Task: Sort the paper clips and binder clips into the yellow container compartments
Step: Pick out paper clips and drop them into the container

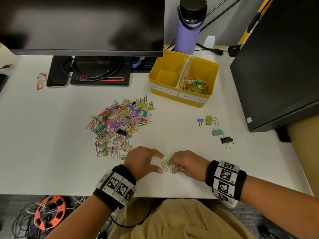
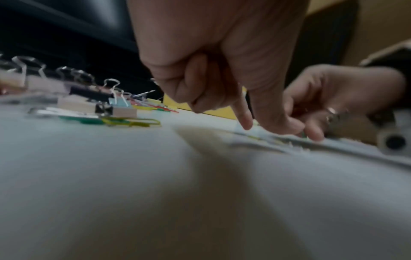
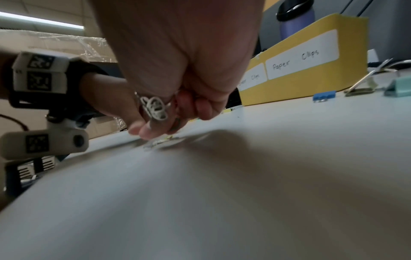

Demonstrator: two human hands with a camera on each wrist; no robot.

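Observation:
A small bunch of paper clips (image 1: 165, 167) lies near the table's front edge between my two hands. My left hand (image 1: 161, 163) brackets it with index finger (image 2: 245, 121) and thumb stretched down to the table, the other fingers curled in. My right hand (image 1: 173, 167) curls its fingertips (image 3: 151, 132) over the same bunch from the right. A large mixed pile of paper clips and binder clips (image 1: 119, 125) lies just beyond the left hand. The yellow container (image 1: 193, 102) stands at the back right; its "Binder Clips" compartment looks empty, and its "Paper Clips" compartment holds several paper clips (image 1: 195, 84).
Several binder clips (image 1: 214, 129) lie apart on the right side of the table. A monitor (image 1: 82, 25) on a black base stands at the back left, a purple bottle (image 1: 187, 31) behind the container, and a black box (image 1: 279, 66) at the right. A phone (image 1: 57, 81) lies at left.

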